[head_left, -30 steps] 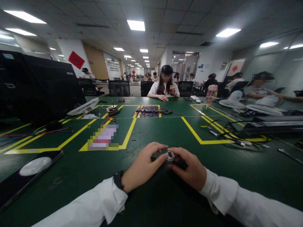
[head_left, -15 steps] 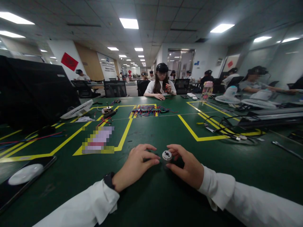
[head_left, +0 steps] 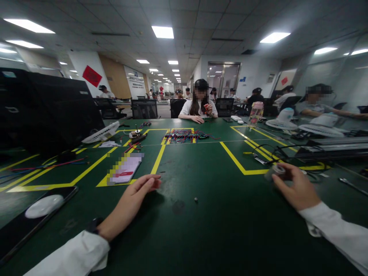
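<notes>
On green table [head_left: 201,237], R side: R hand [head_left: 299,188], thumb + fingers curled round a grey metal cylinder [head_left: 276,172], grip closed on it.
Metal cylinder: in R hand's fingertips, at near R corner of yellow tape [head_left: 232,158] outline, just beside black cables [head_left: 314,177]; blurred, can't tell if it touches table.
L hand [head_left: 135,197]: nr mid-L, partly open, fingers loosely bent, thumb alongside; no object visible in it; close to the paper.
Small metal part [head_left: 196,199]: on bare table btwn the hands, apart from both.
Paper [head_left: 126,174]: flat, inside L tape outline, partly pixelated, red patch on it.
Wire bundle [head_left: 186,135]: red/blue/black tangle, far mid table, across tape.
Motor-like unit [head_left: 136,134]: L of wire bundle, shaft up, red leads nr it.
White fan [head_left: 100,133]: L, tilted, beside big black casing [head_left: 51,111].
White mouse [head_left: 44,206]: on dark flat slab [head_left: 17,234], near L.
Far R: clear bottle [head_left: 255,115] w/ pink lid, upright; 2 more white fans [head_left: 283,119]; metal rails [head_left: 339,149]; slim metal tool [head_left: 353,186] nearer.
Person opp. [head_left: 198,107]: seated, dark cap, white top, one hand on table, other raised w/ small red item.
</notes>
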Available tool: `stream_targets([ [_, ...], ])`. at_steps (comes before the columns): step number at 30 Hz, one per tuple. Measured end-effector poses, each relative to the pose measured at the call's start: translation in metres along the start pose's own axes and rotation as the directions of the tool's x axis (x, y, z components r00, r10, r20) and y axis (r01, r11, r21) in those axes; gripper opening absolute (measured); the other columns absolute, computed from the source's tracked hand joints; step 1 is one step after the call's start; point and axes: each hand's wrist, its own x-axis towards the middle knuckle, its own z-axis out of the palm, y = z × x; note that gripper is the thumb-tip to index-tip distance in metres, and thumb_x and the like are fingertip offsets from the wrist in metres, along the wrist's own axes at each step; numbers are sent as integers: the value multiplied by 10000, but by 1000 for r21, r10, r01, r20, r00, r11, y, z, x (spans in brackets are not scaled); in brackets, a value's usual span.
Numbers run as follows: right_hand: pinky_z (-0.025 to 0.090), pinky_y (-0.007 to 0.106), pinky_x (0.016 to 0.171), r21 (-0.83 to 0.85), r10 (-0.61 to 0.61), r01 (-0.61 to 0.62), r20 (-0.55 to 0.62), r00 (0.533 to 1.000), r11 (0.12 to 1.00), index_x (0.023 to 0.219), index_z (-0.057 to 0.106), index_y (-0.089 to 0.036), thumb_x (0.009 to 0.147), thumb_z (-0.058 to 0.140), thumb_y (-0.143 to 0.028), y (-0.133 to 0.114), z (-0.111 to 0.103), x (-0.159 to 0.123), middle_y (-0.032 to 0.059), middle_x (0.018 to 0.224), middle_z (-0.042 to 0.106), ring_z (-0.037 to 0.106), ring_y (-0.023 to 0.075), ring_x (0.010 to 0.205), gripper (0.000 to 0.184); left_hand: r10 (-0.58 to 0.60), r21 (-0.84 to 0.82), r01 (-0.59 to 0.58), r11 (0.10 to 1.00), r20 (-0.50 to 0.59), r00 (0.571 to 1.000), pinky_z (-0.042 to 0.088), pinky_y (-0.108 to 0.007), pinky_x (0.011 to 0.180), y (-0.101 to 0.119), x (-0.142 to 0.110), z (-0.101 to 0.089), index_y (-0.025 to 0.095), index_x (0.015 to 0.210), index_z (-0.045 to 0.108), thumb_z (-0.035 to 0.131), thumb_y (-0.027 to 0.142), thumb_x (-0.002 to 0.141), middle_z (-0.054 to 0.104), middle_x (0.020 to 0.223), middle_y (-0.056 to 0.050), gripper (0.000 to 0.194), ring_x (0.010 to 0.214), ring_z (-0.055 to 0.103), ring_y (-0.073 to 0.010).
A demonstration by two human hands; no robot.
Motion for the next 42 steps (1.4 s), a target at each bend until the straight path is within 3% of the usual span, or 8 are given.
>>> stream_targets([
  [9,471,540,745,-373,214,-226,-74,974,900,1078,538,-180,724,519,-754,114,-67,5,212,1018,581,592,412,917,674,-128,-216,76,974,-239,962,581,-274,766,-8,-4,-50,198,862,784,804,439,699,768,838,-21,291,820,697,-172],
  [13,418,604,917,-504,-148,38,-180,973,863,1208,562,-160,786,510,-744,47,-44,1,217,1186,550,503,442,1152,722,-103,-141,70,987,-242,965,590,-315,763,-13,0,-48,187,877,776,773,436,738,771,853,-38,285,813,711,-198],
  [17,476,434,923,16,-426,432,197,883,902,1150,629,-194,935,524,-480,-64,14,-20,108,1140,598,580,238,1032,373,-92,-98,70,993,-238,967,585,-321,767,-15,3,-45,178,887,781,763,453,745,778,851,-47,310,806,713,-207],
  [22,483,310,809,396,-501,339,443,744,853,1169,661,-183,891,642,-284,-177,81,-47,78,1042,600,563,157,899,296,-70,-63,57,996,-229,971,577,-326,777,-15,2,-45,182,872,783,741,504,756,770,851,-46,345,820,704,-210],
  [26,453,264,764,433,-527,338,459,715,835,873,677,-156,903,605,-203,-196,92,-43,50,896,598,553,136,845,91,-65,-55,55,997,-216,974,570,-331,776,-16,0,-47,175,890,781,731,522,762,767,859,-57,373,820,703,-212],
  [34,397,387,817,-238,-452,461,95,887,855,915,617,-129,942,474,-389,-49,-11,17,120,940,607,547,221,888,299,-79,-72,65,995,-215,973,563,-314,762,-13,-3,-47,177,870,783,749,524,743,768,836,-46,371,805,697,-201],
  [38,374,382,759,-515,-101,119,62,993,849,888,642,-126,840,620,-357,66,-69,37,154,941,601,534,229,869,237,-82,-73,67,995,-224,971,565,-326,775,-15,-1,-46,179,863,783,758,521,734,769,835,-44,366,801,701,-206],
  [42,380,351,751,-472,304,-212,127,944,856,890,668,-93,776,729,-251,116,-89,42,144,939,618,526,181,810,204,-89,-62,77,995,-227,970,566,-321,774,-19,1,-48,192,887,779,748,518,750,768,845,-35,355,792,700,-197],
])
